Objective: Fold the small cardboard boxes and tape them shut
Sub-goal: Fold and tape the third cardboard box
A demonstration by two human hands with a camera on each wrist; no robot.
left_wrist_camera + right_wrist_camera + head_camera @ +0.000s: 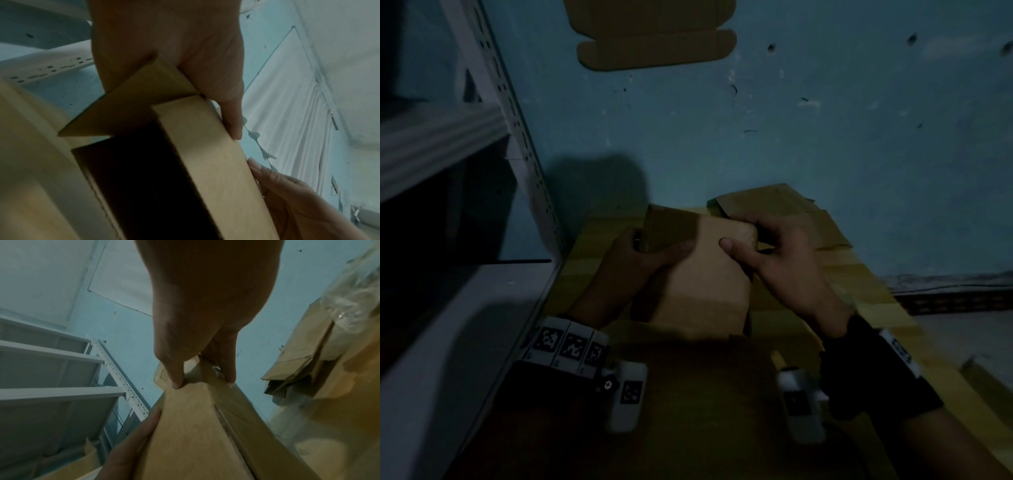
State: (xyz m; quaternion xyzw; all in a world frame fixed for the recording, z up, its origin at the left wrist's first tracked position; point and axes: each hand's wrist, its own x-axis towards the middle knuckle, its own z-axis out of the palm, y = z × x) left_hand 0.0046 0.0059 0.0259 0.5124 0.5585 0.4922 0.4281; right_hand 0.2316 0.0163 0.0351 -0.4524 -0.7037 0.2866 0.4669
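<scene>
- The small cardboard box (pixel 698 274) sits at the centre of the head view, held between both hands over a stack of flat cardboard (pixel 859 274).
- The left hand (pixel 633 260), at 9 o'clock of the box, grips its far-left corner, thumb on top.
- The right hand (pixel 774 253), at 2 o'clock, pinches the far-right corner.
- A metal shelf (pixel 465 171) stands at 9 o'clock.
</scene>
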